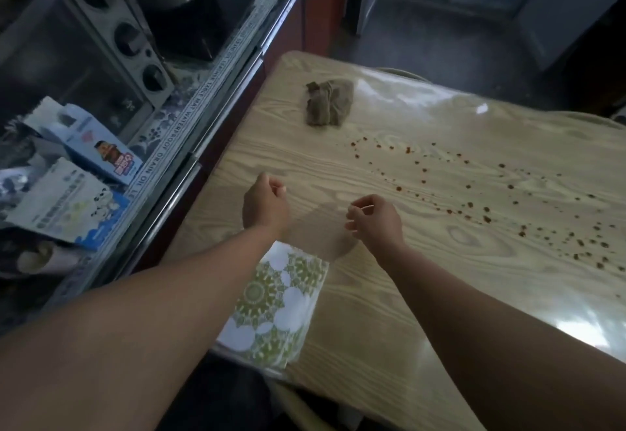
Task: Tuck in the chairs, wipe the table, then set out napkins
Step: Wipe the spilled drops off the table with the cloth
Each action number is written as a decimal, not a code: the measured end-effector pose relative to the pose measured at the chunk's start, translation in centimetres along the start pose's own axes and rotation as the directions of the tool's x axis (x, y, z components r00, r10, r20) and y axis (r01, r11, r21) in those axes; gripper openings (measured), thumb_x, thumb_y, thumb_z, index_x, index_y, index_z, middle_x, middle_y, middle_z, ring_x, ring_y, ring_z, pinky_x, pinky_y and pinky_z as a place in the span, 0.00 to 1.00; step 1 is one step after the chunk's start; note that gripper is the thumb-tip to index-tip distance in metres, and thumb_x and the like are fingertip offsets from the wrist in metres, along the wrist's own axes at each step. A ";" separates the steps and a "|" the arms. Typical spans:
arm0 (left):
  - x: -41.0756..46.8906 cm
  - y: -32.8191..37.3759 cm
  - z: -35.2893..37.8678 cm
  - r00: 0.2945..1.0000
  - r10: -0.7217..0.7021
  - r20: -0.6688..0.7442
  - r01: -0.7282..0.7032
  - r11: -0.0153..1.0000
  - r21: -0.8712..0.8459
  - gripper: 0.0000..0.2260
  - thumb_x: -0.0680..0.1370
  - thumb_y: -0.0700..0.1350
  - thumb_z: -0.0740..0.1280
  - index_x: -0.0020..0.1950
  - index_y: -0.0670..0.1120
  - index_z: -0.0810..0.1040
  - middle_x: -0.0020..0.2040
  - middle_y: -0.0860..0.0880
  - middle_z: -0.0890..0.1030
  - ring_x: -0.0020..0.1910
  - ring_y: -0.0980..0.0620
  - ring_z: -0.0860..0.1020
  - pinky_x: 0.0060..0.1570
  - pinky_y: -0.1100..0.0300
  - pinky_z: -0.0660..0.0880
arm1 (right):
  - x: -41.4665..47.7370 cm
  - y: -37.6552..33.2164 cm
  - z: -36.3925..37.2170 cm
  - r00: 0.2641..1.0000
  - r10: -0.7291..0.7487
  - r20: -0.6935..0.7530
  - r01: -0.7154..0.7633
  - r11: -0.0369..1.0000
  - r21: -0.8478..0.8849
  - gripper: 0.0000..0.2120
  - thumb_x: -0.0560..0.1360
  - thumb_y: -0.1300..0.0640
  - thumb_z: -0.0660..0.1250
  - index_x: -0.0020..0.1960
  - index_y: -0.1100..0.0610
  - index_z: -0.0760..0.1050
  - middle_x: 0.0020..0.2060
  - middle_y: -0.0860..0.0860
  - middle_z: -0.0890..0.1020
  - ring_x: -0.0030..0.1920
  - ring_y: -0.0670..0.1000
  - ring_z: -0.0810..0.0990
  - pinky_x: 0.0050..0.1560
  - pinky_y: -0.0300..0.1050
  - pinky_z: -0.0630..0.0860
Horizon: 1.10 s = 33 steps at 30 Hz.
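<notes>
**Wipe step pending: spill on surface, cloth not in hand**

Both hands hover over the near-left part of the wood-grain surface (pixel 389 295). Left hand (pixel 266 205) is loosely curled into a fist, grip on nothing I can see. Right hand (pixel 376 219) is half curled with fingertips pinched together; a thin pale sliver shows at the fingertips, too small to tell if it is an object or a nail, so cannot tell if that grip holds anything.

Crumpled olive-brown cloth (pixel 328 102) lies at the far-left end of the surface, well apart from both hands. Reddish-brown crumbs or droplets (pixel 501 200) are scattered across the middle and right of the surface, between the cloth and the right edge. Stack of green-and-white patterned napkins (pixel 274 308) sits at the near edge, partly under the left forearm, not laid out.

Chair backs seem visible at the far edge (pixel 399 73) and the near edge (pixel 298 407), close against the surface; tucking looks done, though mostly hidden.

Judgement: wiping is the step in hand and has not started. Next move calls for reaching forward to the cloth, gripping it, then sweeping through the spill. Risk: pushing crumbs toward the napkins. Napkins go out last.
</notes>
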State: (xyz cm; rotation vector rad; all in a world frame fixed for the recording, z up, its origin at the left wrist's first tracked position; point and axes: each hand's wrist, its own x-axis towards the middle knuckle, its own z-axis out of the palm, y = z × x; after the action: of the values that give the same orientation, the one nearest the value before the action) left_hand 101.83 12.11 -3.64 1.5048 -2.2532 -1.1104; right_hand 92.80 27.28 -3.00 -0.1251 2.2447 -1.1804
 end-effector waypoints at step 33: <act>7.4 -1.0 8.4 0.867 0.474 -0.154 -0.386 0.834 0.395 0.02 0.78 0.43 0.62 0.47 0.46 0.73 0.47 0.44 0.76 0.47 0.41 0.74 0.47 0.48 0.69 | 14.5 -7.0 5.6 0.818 -0.572 -0.066 0.329 0.558 -0.762 0.16 0.72 0.41 0.62 0.45 0.52 0.82 0.48 0.53 0.81 0.52 0.58 0.76 0.49 0.50 0.71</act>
State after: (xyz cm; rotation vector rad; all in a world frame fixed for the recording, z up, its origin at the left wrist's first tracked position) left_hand 94.57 9.48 -11.76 1.0613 -2.5191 -0.3773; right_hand 82.61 14.04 -6.61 -0.9698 2.9698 -0.4373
